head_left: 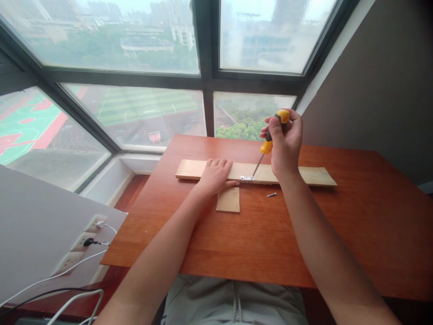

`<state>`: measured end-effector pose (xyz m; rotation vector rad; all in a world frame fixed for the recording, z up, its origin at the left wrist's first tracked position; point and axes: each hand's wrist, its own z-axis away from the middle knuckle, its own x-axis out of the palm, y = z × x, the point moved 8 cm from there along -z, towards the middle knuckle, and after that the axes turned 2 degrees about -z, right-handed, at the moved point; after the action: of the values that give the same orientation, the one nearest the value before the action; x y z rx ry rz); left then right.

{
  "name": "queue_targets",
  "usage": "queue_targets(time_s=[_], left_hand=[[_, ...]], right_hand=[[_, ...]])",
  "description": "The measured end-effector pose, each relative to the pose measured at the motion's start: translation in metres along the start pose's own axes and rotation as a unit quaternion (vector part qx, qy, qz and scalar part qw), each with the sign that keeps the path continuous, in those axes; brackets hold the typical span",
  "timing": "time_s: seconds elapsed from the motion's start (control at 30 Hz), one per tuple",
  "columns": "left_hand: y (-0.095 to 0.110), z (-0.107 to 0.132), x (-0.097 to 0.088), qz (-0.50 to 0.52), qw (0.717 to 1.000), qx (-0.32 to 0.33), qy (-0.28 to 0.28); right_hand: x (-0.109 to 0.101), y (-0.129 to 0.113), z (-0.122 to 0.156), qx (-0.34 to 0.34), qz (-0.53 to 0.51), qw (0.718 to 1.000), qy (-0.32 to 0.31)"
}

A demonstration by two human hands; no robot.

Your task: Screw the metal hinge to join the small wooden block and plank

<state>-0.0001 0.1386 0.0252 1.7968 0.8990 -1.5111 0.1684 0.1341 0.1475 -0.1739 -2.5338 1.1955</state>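
Note:
A long pale wooden board (187, 169) lies across the table. My left hand (217, 175) rests flat on it, fingers stretched out, with the thumb along its near edge. My right hand (286, 144) is wrapped round the handle of a yellow and black screwdriver (267, 147). The tilted shaft reaches down to a small metal bracket (246, 178) at the board's near edge. Whether the tip sits in a screw is too small to tell. Nearer to me lie a small square of wood (228, 201), close to my left thumb, and a loose screw (271, 195).
The reddish-brown wooden table (250, 248) has its near edge against my lap. Beyond it stand windows with dark frames (206, 81). On the low wall at the left are sockets (81, 241) with plugged-in cables. A grey wall (382, 99) rises at the right.

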Motion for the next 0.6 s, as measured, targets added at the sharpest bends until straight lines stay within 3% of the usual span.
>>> queue_targets(time_s=[0.17, 0.3, 0.5, 0.6], left_hand=[[0.000, 0.000, 0.000, -0.003, 1.000, -0.001, -0.002], [0.000, 0.000, 0.000, -0.005, 1.000, -0.002, -0.004], [0.002, 0.001, -0.003, -0.010, 1.000, 0.004, 0.003], [0.001, 0.001, -0.002, -0.009, 1.000, 0.003, 0.001]], right_hand=[[-0.003, -0.004, 0.000, -0.029, 0.045, 0.999, -0.002], [-0.008, -0.024, -0.004, -0.069, 0.205, 0.976, -0.034], [0.005, -0.055, -0.028, -0.085, 0.472, 0.861, -0.169], [0.015, -0.060, -0.039, -0.082, 0.512, 0.817, -0.251]])
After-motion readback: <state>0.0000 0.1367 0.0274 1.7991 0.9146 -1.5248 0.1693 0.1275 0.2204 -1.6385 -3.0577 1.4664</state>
